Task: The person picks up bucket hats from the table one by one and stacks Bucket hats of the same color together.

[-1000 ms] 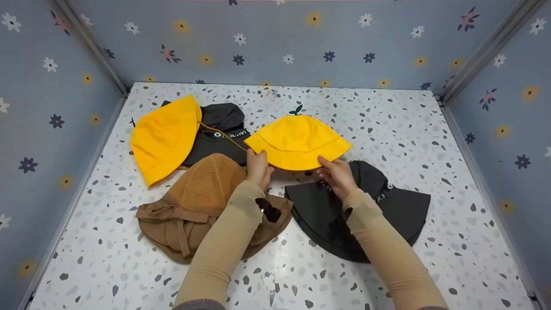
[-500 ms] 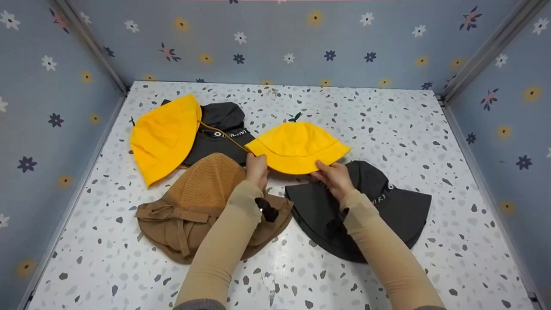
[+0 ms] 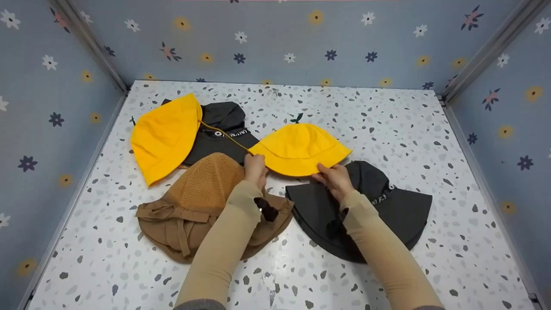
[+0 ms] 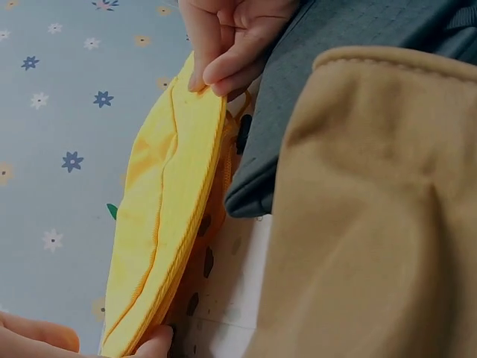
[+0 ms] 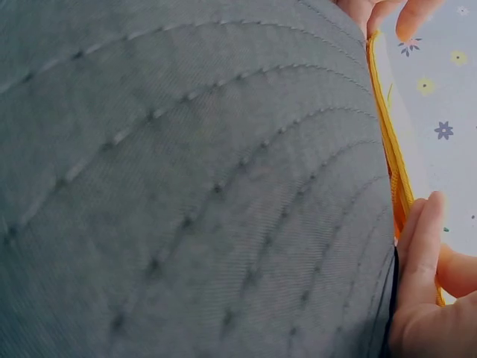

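A small yellow bucket hat (image 3: 301,148) with a green sprout on its crown sits mid-table, crown up. My left hand (image 3: 256,170) pinches the left part of its brim. The thumb of my right hand (image 3: 338,178) lies over the front right brim, fingers underneath. In the left wrist view the brim of the yellow hat (image 4: 168,201) stretches between both hands. Close beneath my right hand lies a black wide-brimmed hat (image 3: 409,211), partly hidden by my arm. My left forearm covers part of a brown hat (image 3: 211,185) with a bow.
Behind on the left, a second yellow hat (image 3: 165,140) leans over another black hat (image 3: 224,116). A thin yellow cord (image 3: 224,134) runs from it toward my left hand. Flower-patterned walls (image 3: 275,38) enclose the speckled table (image 3: 387,120) at the back and sides.
The held yellow hat has come slightly down and toward me, with both hands moving along with it. The other hats have stayed in place.
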The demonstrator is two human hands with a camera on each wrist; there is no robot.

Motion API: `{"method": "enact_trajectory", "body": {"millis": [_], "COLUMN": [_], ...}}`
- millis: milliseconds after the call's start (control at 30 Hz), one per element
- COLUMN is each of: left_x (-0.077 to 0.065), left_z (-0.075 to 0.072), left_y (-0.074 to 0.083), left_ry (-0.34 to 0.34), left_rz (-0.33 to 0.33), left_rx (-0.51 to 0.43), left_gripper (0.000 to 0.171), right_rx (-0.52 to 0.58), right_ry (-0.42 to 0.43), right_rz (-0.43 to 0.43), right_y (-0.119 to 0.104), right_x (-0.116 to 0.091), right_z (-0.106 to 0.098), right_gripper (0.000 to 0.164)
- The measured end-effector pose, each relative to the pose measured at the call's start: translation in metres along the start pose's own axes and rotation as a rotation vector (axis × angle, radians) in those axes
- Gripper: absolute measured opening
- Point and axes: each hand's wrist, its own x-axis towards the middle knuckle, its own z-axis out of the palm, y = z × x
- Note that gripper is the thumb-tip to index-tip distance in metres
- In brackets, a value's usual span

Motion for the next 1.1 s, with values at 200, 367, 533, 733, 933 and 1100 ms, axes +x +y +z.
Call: {"method": "enact_trajectory", "body": {"millis": [200, 367, 533, 733, 933, 1100], "left_x": [-0.001, -0.003, -0.003, -0.005, -0.009, -0.011], "left_z": [0.001, 0.0, -0.001, 0.0, 0.0, 0.0], "left_y": [0.004, 0.009, 0.015, 0.02, 0.028, 0.035], "left_ry": [-0.002, -0.009, -0.01, -0.021, -0.028, -0.033], "left_rz": [0.014, 0.015, 0.023, 0.039, 0.039, 0.037], "left_rx": [0.043, 0.075, 0.1, 0.134, 0.176, 0.198], "left_gripper": [0.071, 0.068, 0.067, 0.069, 0.069, 0.07], "right_rx": [0.019, 0.022, 0.048, 0.094, 0.168, 0.246], "right_ry": [0.006, -0.005, -0.017, -0.036, -0.049, -0.064], "right_rz": [-0.011, -0.022, -0.005, 0.022, 0.05, 0.07], "right_y": [0.003, 0.005, 0.003, -0.002, -0.007, -0.011], "right_x": [0.001, 0.002, 0.0, -0.007, -0.017, -0.026], "right_z": [0.0, 0.0, 0.001, 0.002, 0.004, 0.003], "right_gripper": [0.056, 0.055, 0.054, 0.05, 0.039, 0.043]}}
